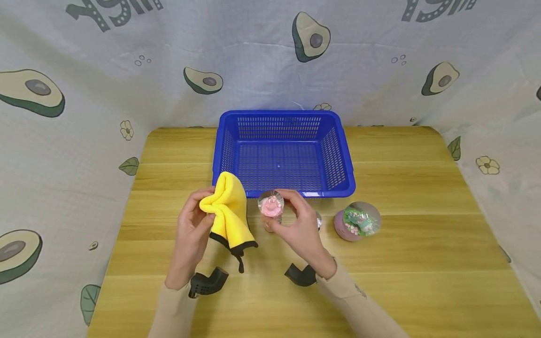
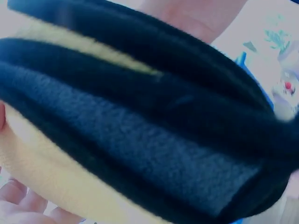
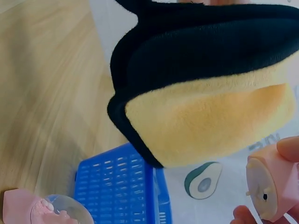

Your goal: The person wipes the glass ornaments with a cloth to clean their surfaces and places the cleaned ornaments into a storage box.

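Note:
My left hand [image 1: 193,233] holds a folded yellow cloth [image 1: 228,210] with black edging and a hanging loop. In the left wrist view the cloth [image 2: 117,126] covers most of the picture and shows a dark grey inner side. My right hand [image 1: 302,228] grips a small snow globe [image 1: 271,206] with a pink figure inside, just right of the cloth and apart from it. Its pink base [image 3: 275,179] shows a white underside in the right wrist view. Another small snow globe [image 1: 319,220] is mostly hidden behind the right hand; its pink base [image 3: 18,207] shows in the right wrist view.
A blue plastic basket [image 1: 347,180] stands at the back of the wooden table [image 1: 422,244], just beyond both hands. To the right of my right hand sits a larger snow globe [image 1: 357,221] with a purple base. An avocado-print sheet [image 1: 262,70] hangs behind the table.

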Available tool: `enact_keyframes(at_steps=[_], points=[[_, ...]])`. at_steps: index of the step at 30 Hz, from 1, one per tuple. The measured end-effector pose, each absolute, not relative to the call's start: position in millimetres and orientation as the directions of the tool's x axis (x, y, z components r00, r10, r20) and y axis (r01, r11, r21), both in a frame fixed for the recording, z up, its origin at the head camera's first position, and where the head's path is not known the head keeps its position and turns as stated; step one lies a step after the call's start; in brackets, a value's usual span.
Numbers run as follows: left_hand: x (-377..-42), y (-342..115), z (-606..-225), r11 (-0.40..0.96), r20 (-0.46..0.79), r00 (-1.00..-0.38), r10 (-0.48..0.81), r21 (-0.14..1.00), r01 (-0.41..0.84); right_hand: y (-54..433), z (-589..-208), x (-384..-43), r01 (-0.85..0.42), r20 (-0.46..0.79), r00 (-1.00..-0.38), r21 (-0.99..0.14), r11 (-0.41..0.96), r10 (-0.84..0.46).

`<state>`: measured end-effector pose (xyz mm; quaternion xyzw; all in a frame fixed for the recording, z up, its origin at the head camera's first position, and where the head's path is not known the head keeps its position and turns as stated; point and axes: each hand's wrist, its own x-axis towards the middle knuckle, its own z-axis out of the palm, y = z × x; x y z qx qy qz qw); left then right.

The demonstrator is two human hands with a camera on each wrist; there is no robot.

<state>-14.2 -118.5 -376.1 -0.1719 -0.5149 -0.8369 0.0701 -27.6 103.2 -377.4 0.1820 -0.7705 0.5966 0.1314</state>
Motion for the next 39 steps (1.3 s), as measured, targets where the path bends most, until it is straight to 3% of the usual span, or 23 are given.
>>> enact_keyframes(at_steps=[8,17,39], points=[[-16.7,-109.5,-376.0,-0.554,0.367,-0.927,0.081,0.789,0.264,107.0,-373.5,-26.1,-0.384,0.372,-0.922,-0.914,0.131,-0.106],[-13.7,-105.0,-374.7,-0.569,0.276,-0.959,0.058,0.799,0.195,109.3,-373.3,-25.6,-0.401,0.392,-0.915,-0.912,0.088,-0.097],[-13.3,-87.6,-377.5,-0.452,0.27,-0.956,0.116,0.871,0.192,111.9,-369.3,-24.3,-0.51,0.485,-0.856,-0.847,0.15,-0.177]])
